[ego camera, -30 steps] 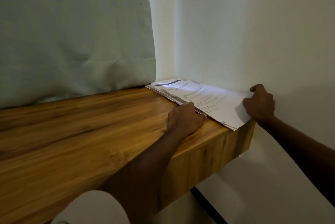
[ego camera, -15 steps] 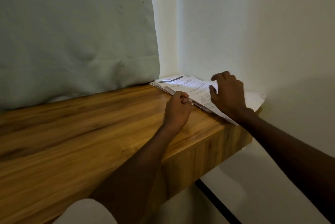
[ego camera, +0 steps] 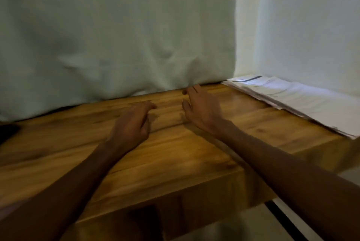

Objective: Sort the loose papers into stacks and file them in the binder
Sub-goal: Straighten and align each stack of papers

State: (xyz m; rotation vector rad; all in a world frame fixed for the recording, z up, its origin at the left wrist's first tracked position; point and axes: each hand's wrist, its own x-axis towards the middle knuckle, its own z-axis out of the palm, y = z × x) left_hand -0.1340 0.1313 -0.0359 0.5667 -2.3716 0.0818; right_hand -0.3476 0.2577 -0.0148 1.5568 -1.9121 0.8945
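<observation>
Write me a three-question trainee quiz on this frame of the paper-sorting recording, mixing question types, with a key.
1. True or false: the left hand grips a sheet from the stack of papers.
2. Where do the papers lie? A) on the near left corner of the wooden table B) at the table's far right end, beside the wall C) on the floor
3. Fill in: the right hand holds ____.

Key: 1 false, both hands are off the papers, over bare wood; 2 B; 3 nothing.
</observation>
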